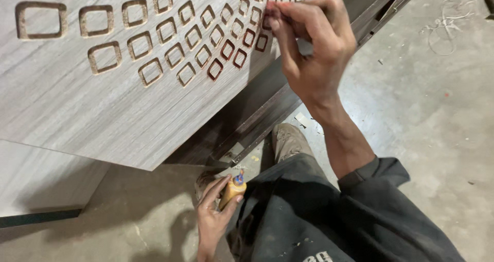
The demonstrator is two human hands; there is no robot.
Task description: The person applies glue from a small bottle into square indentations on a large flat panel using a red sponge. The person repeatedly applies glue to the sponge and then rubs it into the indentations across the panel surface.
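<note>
on a dusty concrete floor (437, 118), the right hand (314, 46) pinches shut on a small reddish bit, unclear what, against the grooved squares of a grey wood panel (77, 102), while the left hand (213, 210), low beside the knee, grips an orange bottle (232, 190).

We see our right hand (314, 46) pinching its reddened fingertips (272, 11) against the grooved squares near the upper edge of the grey wood-grain panel (77, 97), while below that panel our left hand (213, 210) grips a small yellow bottle (232, 190) beside our dark trousers (303, 210).
</note>
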